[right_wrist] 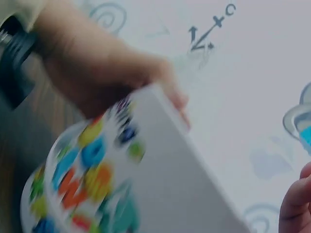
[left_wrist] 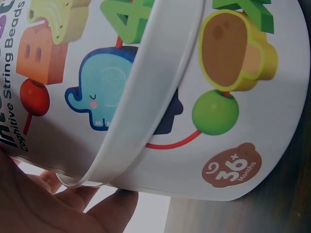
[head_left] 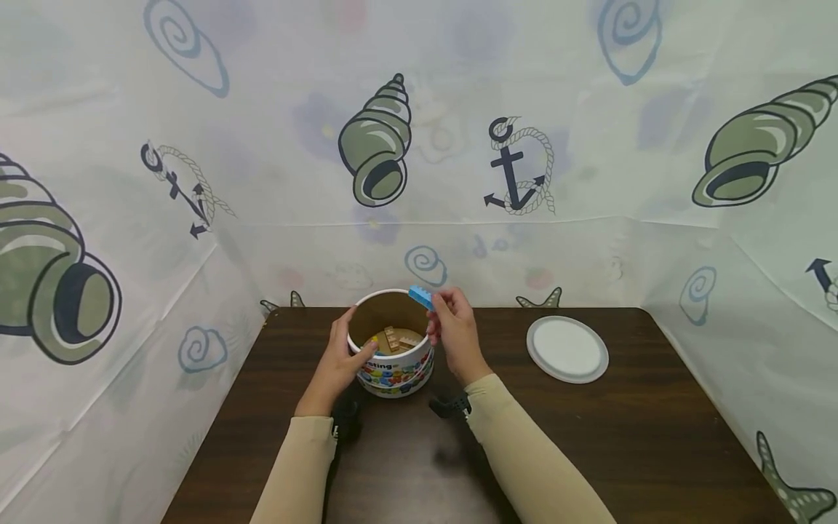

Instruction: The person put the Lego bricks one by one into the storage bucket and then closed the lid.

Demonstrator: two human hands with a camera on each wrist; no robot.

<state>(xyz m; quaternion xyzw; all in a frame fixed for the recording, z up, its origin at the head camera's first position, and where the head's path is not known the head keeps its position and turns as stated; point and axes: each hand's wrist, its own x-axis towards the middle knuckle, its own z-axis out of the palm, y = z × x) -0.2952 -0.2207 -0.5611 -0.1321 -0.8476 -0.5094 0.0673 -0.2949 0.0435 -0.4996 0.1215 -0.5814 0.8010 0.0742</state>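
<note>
A white round bucket (head_left: 396, 377) with colourful printed pictures of string beads stands near the table's back edge. At its left rim, my left hand (head_left: 335, 370) grips the wall, the thumb over the front edge. Just above the right rim, my right hand (head_left: 458, 336) pinches a light blue toy brick (head_left: 420, 296) between thumb and fingers. Inside the bucket lie several tan bricks (head_left: 391, 338), with a bit of yellow and blue near my left thumb. The left wrist view shows the bucket's white handle (left_wrist: 141, 92) hanging against its side; only an edge of the blue brick (right_wrist: 306, 137) shows in the right wrist view.
A round white lid (head_left: 567, 349) or plate lies on the dark wooden table (head_left: 628, 437), to the right of the bucket. A white sheet (head_left: 452, 87) printed with shells and anchors hangs behind the table and along both sides.
</note>
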